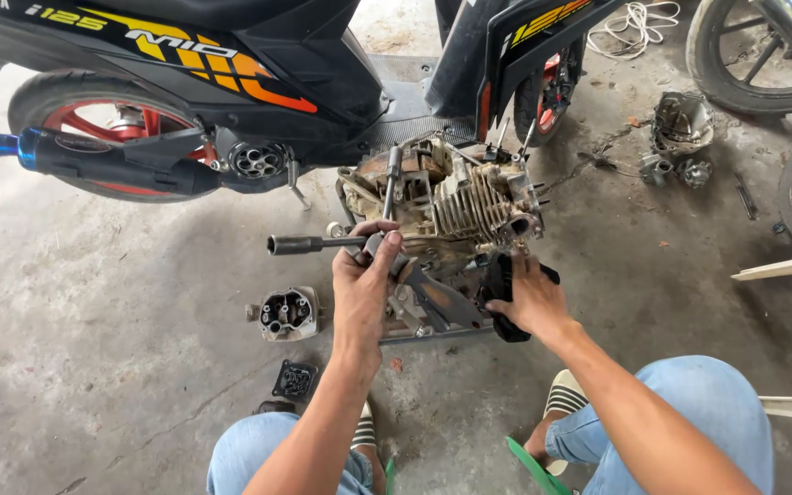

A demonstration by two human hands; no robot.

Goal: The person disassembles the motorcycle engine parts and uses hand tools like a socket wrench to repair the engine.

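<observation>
A dirty scooter engine (456, 206) with a finned cylinder sits on a metal stand on the concrete floor, just below a black scooter (231, 64). My left hand (364, 275) grips the hub of a T-handle socket wrench (309, 244), whose bar points left and whose shaft runs up onto the engine. My right hand (529, 298) rests on a black rubber part (499, 286) at the engine's lower right and holds it. My knees in blue jeans show at the bottom.
A removed cylinder head (288, 313) and a small black part (295, 379) lie on the floor to the left. More engine parts (680, 133) lie at the upper right, near two motorcycle wheels (763, 55). The exhaust pipe (93, 160) hangs at the left.
</observation>
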